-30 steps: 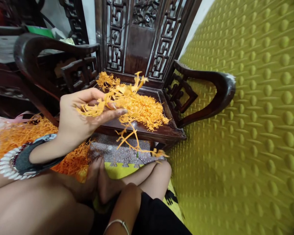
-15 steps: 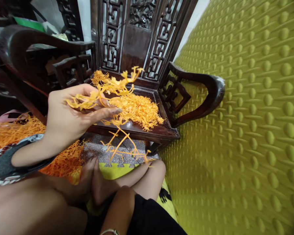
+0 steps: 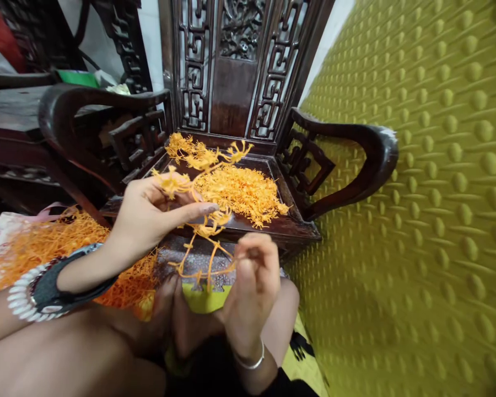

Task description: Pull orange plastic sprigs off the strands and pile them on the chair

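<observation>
My left hand (image 3: pixel 152 215) is closed around thin orange branched sprigs (image 3: pixel 209 231), thumb pressed towards the fingers. Their knobbly ends poke out above the hand, and long thin stems dangle below. My right hand (image 3: pixel 254 275) is curled in a pinch at the lower right end of the hanging stems; its fingertips partly hide what they grip. Just beyond both hands, a heap of small orange pieces (image 3: pixel 248 190) lies on the seat of a dark carved wooden chair (image 3: pixel 281 234). A smaller bunch of orange pieces (image 3: pixel 182 146) sits at the seat's back left.
A tangled pile of orange stems (image 3: pixel 58 237) spills from a pale bag (image 3: pixel 0 226) at the left. The chair's curved armrests (image 3: pixel 380 151) rise on both sides. A bumpy yellow-green mat (image 3: pixel 438 231) stands along the right. My bare legs (image 3: pixel 86 347) are folded below.
My right hand has come up from my lap to the hanging stems. My left hand, still holding the sprigs, appears further right and slightly lower as the view shifted.
</observation>
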Available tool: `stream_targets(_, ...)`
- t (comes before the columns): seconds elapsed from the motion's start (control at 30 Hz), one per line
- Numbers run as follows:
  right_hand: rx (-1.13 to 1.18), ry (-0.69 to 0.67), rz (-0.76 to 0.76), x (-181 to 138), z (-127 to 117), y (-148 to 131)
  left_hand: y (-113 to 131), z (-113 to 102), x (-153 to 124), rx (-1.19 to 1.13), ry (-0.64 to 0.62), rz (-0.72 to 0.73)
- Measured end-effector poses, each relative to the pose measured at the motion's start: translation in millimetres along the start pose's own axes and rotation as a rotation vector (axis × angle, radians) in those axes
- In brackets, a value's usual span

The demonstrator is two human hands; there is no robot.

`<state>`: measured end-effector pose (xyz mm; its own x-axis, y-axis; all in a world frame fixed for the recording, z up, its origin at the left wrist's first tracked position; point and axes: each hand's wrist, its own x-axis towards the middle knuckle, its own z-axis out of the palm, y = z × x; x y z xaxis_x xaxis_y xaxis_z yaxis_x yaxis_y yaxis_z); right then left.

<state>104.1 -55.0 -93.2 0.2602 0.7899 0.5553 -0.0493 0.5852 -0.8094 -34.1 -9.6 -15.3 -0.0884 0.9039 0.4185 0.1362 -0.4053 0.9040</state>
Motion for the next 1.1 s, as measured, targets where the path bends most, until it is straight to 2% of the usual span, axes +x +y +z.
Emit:
stream_targets(0.07, 0.052, -0.018, 0.055, 17, -6, 8, -1, 2, 0, -0.008, -0.054, -0.052)
stream_targets(0.17, 0.15, -0.256, 0.153, 33, -11, 23, -3, 5, -1, -0.045, -0.113, -0.113)
stream_targets(0.2, 0.199, -0.293, 0.184, 35, -11, 27, -4, 7, -1, -0.071, -0.136, -0.148)
stream_targets(0.37, 0.278, -0.31, 0.32, 36, -5, 35, -15, 14, 0, -0.283, -0.23, -0.399)
stream_targets(0.53, 0.136, -0.192, 0.281, 20, 2, 46, -27, 18, -1, -0.451, -0.22, -0.572)
stream_targets(0.67, 0.02, -0.139, 0.22, 14, 2, 50, -30, 19, -1, -0.493, -0.216, -0.582)
stream_targets(0.8, -0.104, -0.201, 0.144, 16, -3, 45, -22, 13, 1, -0.587, -0.191, -0.608)
stream_targets(0.97, 0.165, -0.386, 0.443, -9, -13, 49, -10, 9, -4, -0.622, -0.179, -0.623)
stream_targets(1.1, 0.212, -0.341, 0.454, -37, -26, 61, -7, 15, -11, -0.517, -0.304, -0.637)
